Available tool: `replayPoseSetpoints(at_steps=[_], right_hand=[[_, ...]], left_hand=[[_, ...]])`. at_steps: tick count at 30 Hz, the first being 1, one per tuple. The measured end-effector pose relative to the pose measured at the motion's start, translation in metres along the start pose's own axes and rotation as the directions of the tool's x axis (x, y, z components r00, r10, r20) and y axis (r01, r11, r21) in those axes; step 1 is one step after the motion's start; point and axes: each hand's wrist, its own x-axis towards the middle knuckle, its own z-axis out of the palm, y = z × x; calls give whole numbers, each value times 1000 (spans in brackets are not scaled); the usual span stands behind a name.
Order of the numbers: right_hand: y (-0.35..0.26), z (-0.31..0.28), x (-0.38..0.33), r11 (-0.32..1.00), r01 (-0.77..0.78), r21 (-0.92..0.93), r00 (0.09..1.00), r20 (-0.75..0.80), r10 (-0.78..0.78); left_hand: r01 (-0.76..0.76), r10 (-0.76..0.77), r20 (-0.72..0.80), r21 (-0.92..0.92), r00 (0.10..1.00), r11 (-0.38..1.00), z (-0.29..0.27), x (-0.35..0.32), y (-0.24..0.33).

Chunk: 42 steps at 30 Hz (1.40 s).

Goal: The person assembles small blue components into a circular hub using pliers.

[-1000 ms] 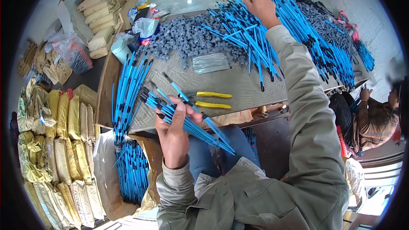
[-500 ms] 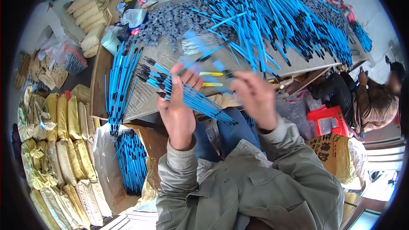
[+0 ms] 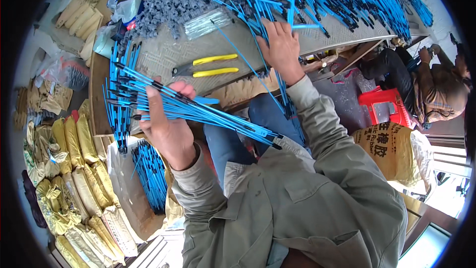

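A bundle of thin blue rods with black ends lies across my left hand, gripped between its thumb and fingers. The rods slant down to the right over my lap. My right hand is at the near edge of a large heap of similar blue rods on the table, thumb apart and fingers lightly bent over some of them; the fingertips are partly hidden among the rods. Pliers with yellow handles rest on the table between my hands. Another group of rods stands at the table's left end.
Small grey parts are heaped at the back beside a packet of clear strips. Below left, a bag holds more blue rods. Filled sacks are stacked at the left. A person sits at the right near a red crate.
My right hand has moved from beside the bundle up to the heap, and the blurred blue piece near it no longer shows there. My left hand has shifted left with the bundle, baring the pliers.
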Motion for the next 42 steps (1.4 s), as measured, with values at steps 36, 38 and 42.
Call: replayPoseSetpoints(at_steps=[36,38,42], right_hand=[[-113,-81,-74,592,-129,795,966,237,-108],[-102,-76,-68,666,-119,737,981,191,-37],[-92,-84,-60,595,-169,785,984,169,57]], left_hand=[[-18,18,28,2,999,1000,-2,-41,-31],[-16,15,-14,-36,1000,999,-4,-38,-26],[-102,101,-87,-10,991,995,-12,-33,-24]])
